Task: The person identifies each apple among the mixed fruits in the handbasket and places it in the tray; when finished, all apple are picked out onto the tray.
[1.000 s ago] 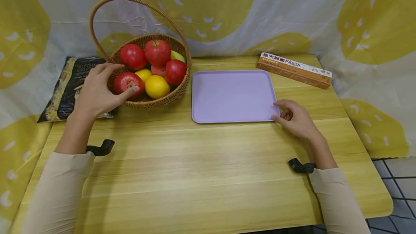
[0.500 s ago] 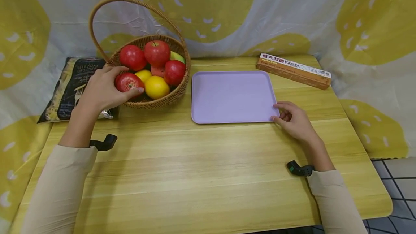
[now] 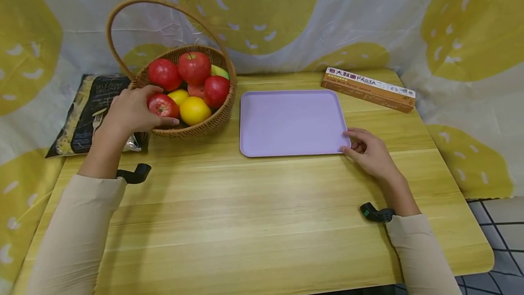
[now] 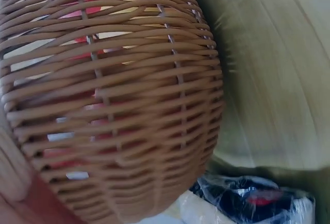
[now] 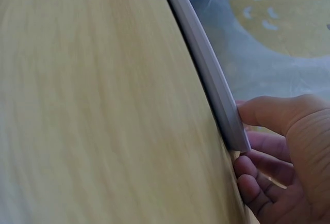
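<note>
In the head view my left hand (image 3: 131,108) reaches over the near left rim of a wicker basket (image 3: 204,127). Its thumb and fingers curl round a red apple (image 3: 163,105) with a pale speckled end. Beside that fruit lie yellow lemons (image 3: 195,110) and several more red apples (image 3: 194,68). The left wrist view is mostly the woven basket side (image 4: 129,105), with part of the hand at lower left. My right hand (image 3: 368,151) pinches the near right corner of a flat lilac tray (image 3: 292,122), thumb on the near edge, fingers at the right side.
A black pasta bag (image 3: 92,113) lies left of the basket, partly under my left forearm. Behind the tray's right side sits a long orange and white pasta box (image 3: 368,89). A patterned cloth (image 3: 278,12) hangs along the back of the wooden table (image 3: 254,222).
My left hand has moved right and closed in round the speckled apple. The basket has shifted slightly left, with its handle leaning that way. My right hand stays at the tray corner.
</note>
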A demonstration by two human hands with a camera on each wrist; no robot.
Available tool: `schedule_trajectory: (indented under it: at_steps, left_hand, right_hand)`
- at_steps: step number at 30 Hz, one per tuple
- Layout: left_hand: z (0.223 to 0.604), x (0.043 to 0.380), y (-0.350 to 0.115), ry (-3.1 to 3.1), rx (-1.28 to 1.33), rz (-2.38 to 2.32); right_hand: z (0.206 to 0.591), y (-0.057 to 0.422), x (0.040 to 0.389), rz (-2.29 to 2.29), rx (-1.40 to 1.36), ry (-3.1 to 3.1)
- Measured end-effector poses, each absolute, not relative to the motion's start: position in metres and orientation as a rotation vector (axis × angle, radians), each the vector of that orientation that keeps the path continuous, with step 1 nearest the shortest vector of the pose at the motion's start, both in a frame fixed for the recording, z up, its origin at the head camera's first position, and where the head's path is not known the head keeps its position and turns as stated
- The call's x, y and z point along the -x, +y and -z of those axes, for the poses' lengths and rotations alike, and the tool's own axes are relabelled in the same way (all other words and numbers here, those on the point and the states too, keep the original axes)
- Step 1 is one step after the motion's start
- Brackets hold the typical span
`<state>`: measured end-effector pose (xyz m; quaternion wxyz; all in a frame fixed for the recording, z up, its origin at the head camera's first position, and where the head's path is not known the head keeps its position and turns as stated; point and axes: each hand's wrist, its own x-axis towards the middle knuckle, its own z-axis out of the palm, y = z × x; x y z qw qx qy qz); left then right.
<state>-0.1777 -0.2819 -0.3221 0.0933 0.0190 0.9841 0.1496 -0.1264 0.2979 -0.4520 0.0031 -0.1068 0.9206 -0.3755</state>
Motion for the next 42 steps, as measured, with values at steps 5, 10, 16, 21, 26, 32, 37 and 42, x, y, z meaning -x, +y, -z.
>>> schedule_trajectory:
  at_steps: [5, 10, 16, 21, 26, 32, 37, 42]
  left_hand:
    - [0.323, 0.185, -0.281, 2.892, -0.034, -0.439]
    - [0.323, 0.186, -0.28, 2.9, -0.037, -0.429]
    - [0.321, 0.183, -0.277, 2.935, -0.031, -0.437]
    - [0.318, 0.18, -0.276, 2.983, -0.029, -0.482]
    - [0.315, 0.172, -0.275, 3.03, -0.022, -0.596]
    - [0.318, 0.165, -0.273, 3.071, -0.077, -0.746]
    - [0.321, 0.161, -0.267, 3.089, -0.175, -0.845]
    - [0.321, 0.158, -0.255, 3.063, -0.23, -0.95]
  right_hand:
    - [0.45, 0.297, 0.126, 1.185, 0.335, 2.881]
    - [0.448, 0.297, 0.126, 1.196, 0.311, 2.863]
    - [0.45, 0.297, 0.125, 1.196, 0.3, 2.871]
    - [0.452, 0.297, 0.124, 1.222, 0.28, 2.871]
    - [0.455, 0.296, 0.126, 1.294, 0.238, 2.85]
    - [0.458, 0.296, 0.129, 1.336, 0.239, 2.837]
    - [0.459, 0.294, 0.133, 1.306, 0.17, 2.831]
    - [0.46, 0.294, 0.133, 1.288, 0.146, 2.838]
